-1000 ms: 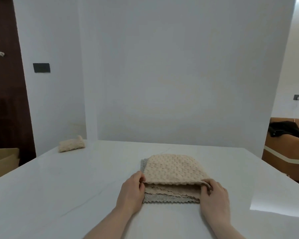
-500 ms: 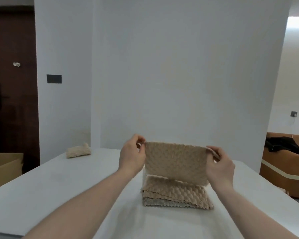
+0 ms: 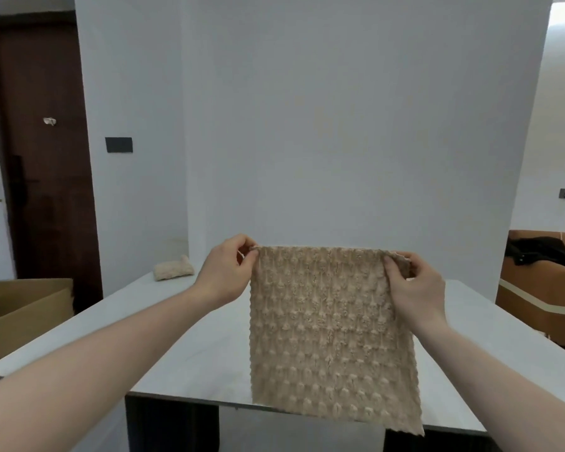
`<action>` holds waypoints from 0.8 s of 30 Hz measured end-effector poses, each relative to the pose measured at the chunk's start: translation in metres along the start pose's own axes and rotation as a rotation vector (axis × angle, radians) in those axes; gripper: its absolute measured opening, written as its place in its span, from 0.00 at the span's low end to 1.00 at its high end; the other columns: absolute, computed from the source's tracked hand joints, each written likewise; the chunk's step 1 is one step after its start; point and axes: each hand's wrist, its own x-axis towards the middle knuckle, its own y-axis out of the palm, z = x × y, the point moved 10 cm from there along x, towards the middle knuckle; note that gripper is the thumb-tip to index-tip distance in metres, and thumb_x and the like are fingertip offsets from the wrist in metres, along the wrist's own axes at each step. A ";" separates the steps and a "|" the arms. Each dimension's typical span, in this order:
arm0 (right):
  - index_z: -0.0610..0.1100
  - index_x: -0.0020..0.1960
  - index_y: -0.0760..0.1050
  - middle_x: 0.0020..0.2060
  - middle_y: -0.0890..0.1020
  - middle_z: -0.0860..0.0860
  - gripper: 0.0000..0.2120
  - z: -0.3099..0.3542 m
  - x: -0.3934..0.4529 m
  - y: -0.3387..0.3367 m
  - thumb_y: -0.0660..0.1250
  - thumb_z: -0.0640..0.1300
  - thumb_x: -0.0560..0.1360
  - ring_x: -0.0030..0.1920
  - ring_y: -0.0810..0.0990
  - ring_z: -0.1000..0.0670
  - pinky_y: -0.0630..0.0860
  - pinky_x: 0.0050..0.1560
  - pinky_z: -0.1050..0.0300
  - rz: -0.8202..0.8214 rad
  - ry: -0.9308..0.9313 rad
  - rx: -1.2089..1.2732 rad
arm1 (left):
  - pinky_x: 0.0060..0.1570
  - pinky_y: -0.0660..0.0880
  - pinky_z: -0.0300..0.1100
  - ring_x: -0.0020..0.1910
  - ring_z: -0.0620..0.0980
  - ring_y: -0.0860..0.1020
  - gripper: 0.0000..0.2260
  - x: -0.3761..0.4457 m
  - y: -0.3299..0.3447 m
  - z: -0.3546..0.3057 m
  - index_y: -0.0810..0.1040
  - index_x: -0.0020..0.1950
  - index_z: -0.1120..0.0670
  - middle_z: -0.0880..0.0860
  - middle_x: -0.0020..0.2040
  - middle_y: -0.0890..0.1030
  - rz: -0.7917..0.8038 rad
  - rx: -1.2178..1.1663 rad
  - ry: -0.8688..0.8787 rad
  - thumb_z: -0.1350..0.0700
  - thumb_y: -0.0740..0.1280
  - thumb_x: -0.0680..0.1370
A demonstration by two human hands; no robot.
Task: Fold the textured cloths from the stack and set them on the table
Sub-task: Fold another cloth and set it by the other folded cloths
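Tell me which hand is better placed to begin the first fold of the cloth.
Neither clearly. The left hand and right hand each pinch a top corner of the beige cloth, level with each other; it hangs flat over the table. Either could swing across.

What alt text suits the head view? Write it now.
Two hands hold a beige textured cloth up by its top corners, left hand and right hand each pinching one, above a white table. A folded cloth lies at the table's far left.
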 end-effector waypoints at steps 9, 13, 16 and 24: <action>0.51 0.35 0.79 0.35 0.84 0.55 0.13 -0.065 -0.010 0.027 0.70 0.53 0.77 0.41 0.81 0.48 0.72 0.37 0.55 0.141 0.141 -0.291 | 0.34 0.71 0.40 0.38 0.45 0.79 0.08 -0.017 0.060 0.061 0.80 0.52 0.52 0.49 0.42 0.82 0.242 0.080 -0.341 0.53 0.62 0.82; 0.49 0.30 0.75 0.29 0.79 0.53 0.18 -0.086 -0.009 0.040 0.69 0.51 0.78 0.34 0.77 0.48 0.70 0.26 0.58 0.195 0.205 -0.347 | 0.34 0.74 0.39 0.32 0.49 0.83 0.08 -0.020 0.092 0.087 0.79 0.51 0.55 0.51 0.36 0.85 0.273 -0.041 -0.517 0.57 0.59 0.81; 0.48 0.27 0.74 0.22 0.73 0.54 0.22 -0.106 -0.005 0.050 0.69 0.50 0.79 0.30 0.74 0.48 0.70 0.30 0.56 0.216 0.255 -0.380 | 0.33 0.77 0.40 0.30 0.48 0.83 0.09 -0.020 0.116 0.104 0.77 0.55 0.56 0.51 0.39 0.87 0.296 -0.152 -0.617 0.59 0.57 0.82; 0.47 0.28 0.76 0.25 0.78 0.52 0.20 -0.157 0.005 0.073 0.70 0.52 0.77 0.32 0.77 0.47 0.72 0.33 0.55 0.222 0.302 -0.402 | 0.32 0.78 0.42 0.34 0.53 0.81 0.07 -0.015 0.165 0.138 0.75 0.57 0.55 0.55 0.50 0.86 0.241 -0.333 -0.721 0.60 0.59 0.82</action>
